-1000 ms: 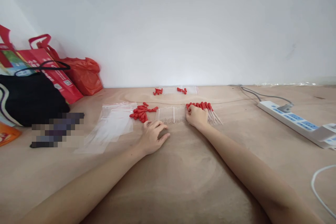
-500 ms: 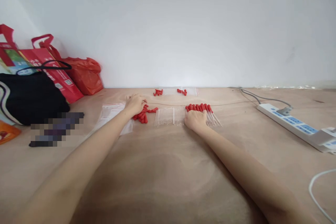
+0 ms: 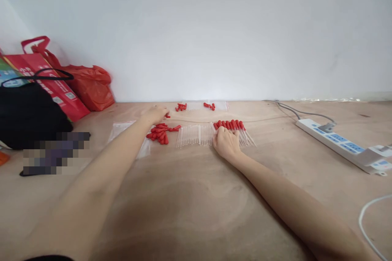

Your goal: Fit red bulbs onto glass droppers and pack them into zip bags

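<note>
My left hand (image 3: 157,113) is closed with a small red rubber bulb (image 3: 167,116) at its fingertips, just beyond a heap of red dropper bulbs (image 3: 159,132). Clear glass dropper tubes (image 3: 191,135) lie side by side in a row to the right of the heap. At the right end of that row, my right hand (image 3: 227,142) is closed on a glass tube, its fingertips partly hidden. Droppers with red bulbs fitted (image 3: 234,124) fan out behind and beside this hand, their thin tips pointing toward me.
By the wall lies a clear bag (image 3: 197,106) with red bulbs near it. Another plastic bag (image 3: 121,128) is under my left forearm. Red bags (image 3: 88,85) and a black bag (image 3: 33,114) stand at left. A white power strip (image 3: 339,142) with cords lies at right.
My left hand has risen from the bulb heap, slightly back and left, with a red bulb in its fingers. My right hand has turned slightly, staying by the tubes. The view has shifted a little.
</note>
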The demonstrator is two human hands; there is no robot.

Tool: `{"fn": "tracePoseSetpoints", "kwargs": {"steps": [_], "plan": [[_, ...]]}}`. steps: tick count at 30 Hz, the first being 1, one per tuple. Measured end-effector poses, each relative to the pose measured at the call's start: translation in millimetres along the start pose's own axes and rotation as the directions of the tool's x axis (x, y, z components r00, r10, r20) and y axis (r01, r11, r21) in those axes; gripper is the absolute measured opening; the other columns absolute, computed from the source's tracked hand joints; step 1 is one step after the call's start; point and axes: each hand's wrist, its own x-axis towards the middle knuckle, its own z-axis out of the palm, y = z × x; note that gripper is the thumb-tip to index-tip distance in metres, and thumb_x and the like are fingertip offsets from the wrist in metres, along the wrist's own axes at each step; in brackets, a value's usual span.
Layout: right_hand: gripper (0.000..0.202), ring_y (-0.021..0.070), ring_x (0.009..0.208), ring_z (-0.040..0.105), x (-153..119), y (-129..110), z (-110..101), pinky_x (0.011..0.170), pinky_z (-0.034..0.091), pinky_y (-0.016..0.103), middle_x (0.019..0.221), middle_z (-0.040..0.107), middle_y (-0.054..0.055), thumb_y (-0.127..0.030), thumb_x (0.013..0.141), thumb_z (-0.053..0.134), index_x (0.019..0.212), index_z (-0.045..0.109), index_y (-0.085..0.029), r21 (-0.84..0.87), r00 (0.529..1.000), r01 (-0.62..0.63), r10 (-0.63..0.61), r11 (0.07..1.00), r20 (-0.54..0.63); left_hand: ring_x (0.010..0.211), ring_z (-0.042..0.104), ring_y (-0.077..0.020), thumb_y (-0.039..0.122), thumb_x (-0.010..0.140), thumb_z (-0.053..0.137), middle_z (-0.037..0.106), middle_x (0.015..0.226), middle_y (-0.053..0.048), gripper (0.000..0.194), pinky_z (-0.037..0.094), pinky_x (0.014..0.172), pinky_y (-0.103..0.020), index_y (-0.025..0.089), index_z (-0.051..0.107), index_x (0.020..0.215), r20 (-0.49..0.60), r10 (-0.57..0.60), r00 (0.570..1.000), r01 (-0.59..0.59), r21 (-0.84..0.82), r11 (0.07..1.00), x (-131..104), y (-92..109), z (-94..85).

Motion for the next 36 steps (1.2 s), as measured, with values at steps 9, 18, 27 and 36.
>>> {"fn": "tracePoseSetpoints", "kwargs": {"steps": [9,18,27,36], "plan": [[0.029,0.0186,0.085,0.052,-35.8,27.7,5.8,0.072,0.032,0.03,0.098,0.058,0.012,-0.012,0.084,0.028,0.108,0.045,-0.013,0.334,0.904,0.426,-0.378,0.841,-0.2,0.077,0.056,-0.017,0.025,0.078,0.047,0.061,0.082,-0.004,0.014,0.041,0.072,-0.028,0.016,0.054,0.086,-0.178,0.221,0.959,-0.251,-0.165,0.954,-91.3,100.1,6.7],[0.018,0.0147,0.078,0.053,-47.1,21.0,-3.6,0.079,0.028,0.034,0.083,0.059,0.004,-0.017,0.084,0.038,0.091,0.055,-0.019,0.398,0.858,0.512,-0.477,0.761,-0.191,0.076,0.056,-0.0158,0.028,0.085,0.045,0.061,0.077,-0.003,0.018,0.037,0.076,-0.032,0.017,0.059,0.083,-0.274,0.243,0.931,-0.311,-0.246,0.918,-130.9,130.1,37.9],[0.019,0.0134,0.079,0.052,-46.7,14.1,-5.1,0.08,0.025,0.032,0.084,0.06,0.003,-0.017,0.085,0.038,0.091,0.056,-0.018,0.393,0.845,0.53,-0.506,0.751,-0.173,0.073,0.056,-0.0144,0.028,0.086,0.043,0.062,0.076,-0.002,0.019,0.035,0.084,-0.034,0.017,0.059,0.081,-0.265,0.263,0.928,-0.332,-0.266,0.905,-128.5,130.2,37.5],[0.02,0.0119,0.073,0.052,-45.5,11.3,-3.9,0.076,0.023,0.03,0.079,0.062,0.003,-0.019,0.086,0.039,0.088,0.059,-0.017,0.4,0.808,0.584,-0.553,0.706,-0.204,0.075,0.058,-0.0129,0.024,0.088,0.039,0.064,0.076,0.0,0.02,0.024,0.092,-0.038,0.018,0.057,0.084,-0.309,0.29,0.906,-0.366,-0.226,0.903,-131.5,129.4,40.2]]}}
